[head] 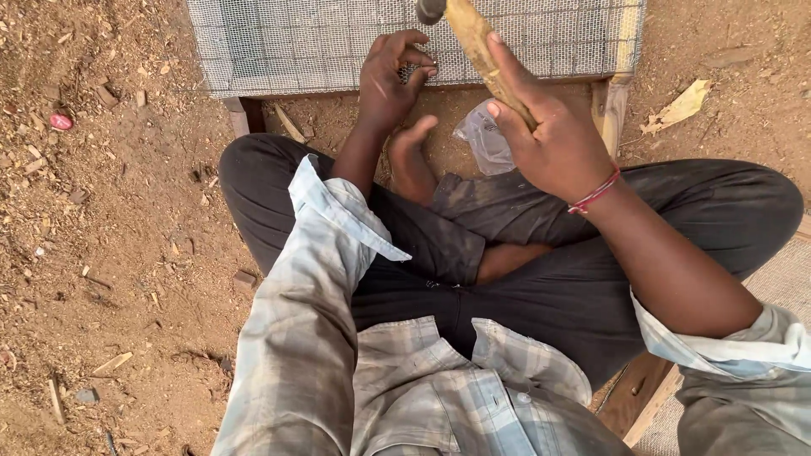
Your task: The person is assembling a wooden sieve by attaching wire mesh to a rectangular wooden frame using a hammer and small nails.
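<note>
Bare sandy ground [127,253], littered with wood chips and scraps, forms the work surface; no desk present. Seated figure, cross-legged, dark trousers, pale checked shirt, one bare foot [411,156] tucked forward. Item one: wooden frame [610,105] covered with wire mesh [287,42], lying flat on the ground just ahead of the knees, its near edge within easy reach. Item two: left hand [390,80], resting on the near edge of the mesh, thumb and fingertips pinched together on something very small, apparently a nail or staple, too tiny to tell; held so as to steady it upright against the mesh. Item three: right hand [549,135], red thread at the wrist, closed round the wooden handle of a hammer [477,42], dark metal head raised at the top edge of view, above and just beside the left fingers. Item four: clear plastic bag [483,135], crumpled, on the ground between foot and right hand, contents unclear.
</note>
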